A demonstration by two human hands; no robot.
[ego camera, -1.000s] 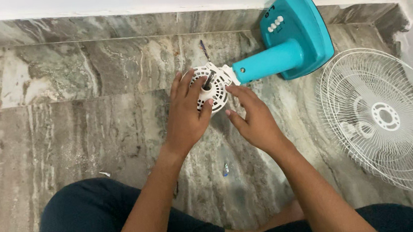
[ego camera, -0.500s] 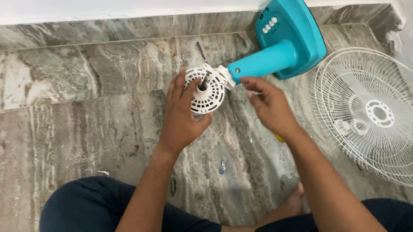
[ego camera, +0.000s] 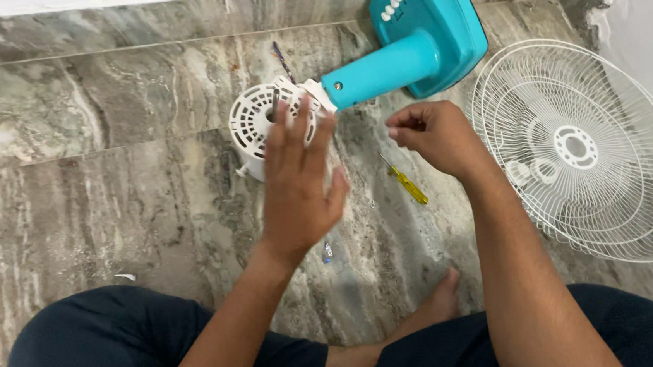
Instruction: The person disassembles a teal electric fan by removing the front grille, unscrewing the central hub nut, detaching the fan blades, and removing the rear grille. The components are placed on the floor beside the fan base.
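Motor housing (ego camera: 256,123) under left hand (ego camera: 299,182); floor open leftward.

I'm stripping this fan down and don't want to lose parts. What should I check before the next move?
1. Motor housing in reach: ok, the left hand is open over it.
2. Shaft free of blade: ok, bare.
3. Screwdriver at hand: ok, on the floor below the right hand.
4. Small part secured: cannot tell, right fingers are curled shut.
5. Grilles out of the way: ok, beside the right arm.
6. Teal base steady: ok, lying on the floor.
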